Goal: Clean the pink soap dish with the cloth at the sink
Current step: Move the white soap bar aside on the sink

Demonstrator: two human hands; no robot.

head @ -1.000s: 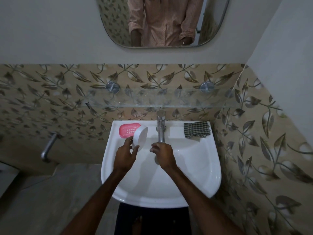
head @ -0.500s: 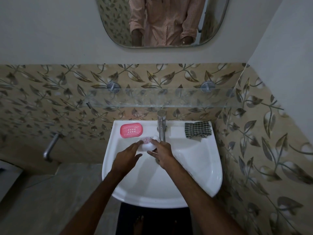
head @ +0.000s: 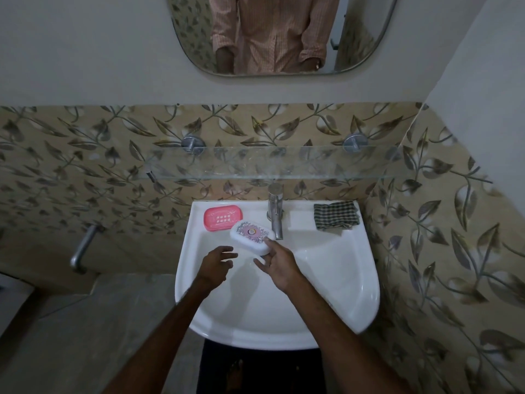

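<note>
The pink soap dish base [head: 223,218] lies on the back left ledge of the white sink [head: 341,280]. Its white lid [head: 251,236], printed with a floral pattern, is over the basin just left of the tap; my right hand [head: 277,263] holds it by its right end, thumb on top. My left hand [head: 217,263] hovers over the basin just left of the lid, fingers relaxed and holding nothing. A folded green checked cloth [head: 335,215] lies on the back right ledge.
A chrome tap [head: 275,210] stands at the sink's back centre. A glass shelf [head: 270,163] juts out above it, below a mirror [head: 278,32]. A metal pipe [head: 82,248] sticks out of the tiled wall at left. The tiled right wall is close to the sink.
The white lid passed from my left hand to my right hand and turned pattern side up. My left hand let go and drew back a little to the left.
</note>
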